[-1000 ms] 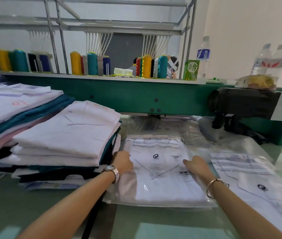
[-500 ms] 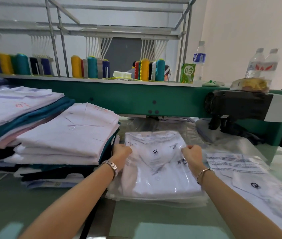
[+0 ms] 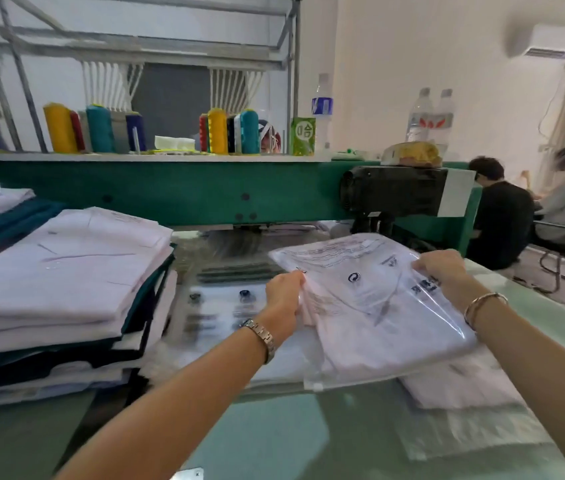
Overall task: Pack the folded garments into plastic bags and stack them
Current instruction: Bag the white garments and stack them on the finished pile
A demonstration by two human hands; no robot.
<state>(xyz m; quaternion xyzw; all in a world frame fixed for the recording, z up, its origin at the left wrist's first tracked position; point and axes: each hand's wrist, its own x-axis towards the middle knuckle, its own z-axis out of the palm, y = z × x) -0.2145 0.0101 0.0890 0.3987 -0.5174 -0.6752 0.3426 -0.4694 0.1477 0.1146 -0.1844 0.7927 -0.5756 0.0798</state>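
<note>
A white folded garment sealed in a clear printed plastic bag [image 3: 374,306] is lifted off the table and tilted, right of centre. My left hand [image 3: 284,296] grips its left edge and my right hand [image 3: 443,271] grips its far right edge. Under it on the right lies another bagged garment [image 3: 454,389]. Empty printed plastic bags [image 3: 222,306] lie flat on the table where the bag was. A tall stack of folded white, teal and dark garments [image 3: 66,278] stands on the left.
A green machine beam [image 3: 170,195] with a black motor [image 3: 392,192] crosses behind the table. Thread cones [image 3: 101,129], bottles [image 3: 430,116] and a green carton sit on its shelf. Two people [image 3: 502,209] sit at the far right. The green glass tabletop [image 3: 291,434] runs along the near edge.
Both hands closed on the bagged garment, lifted it off the bag pile and carried it to the right. The view has swung right, bringing the seated people into sight.
</note>
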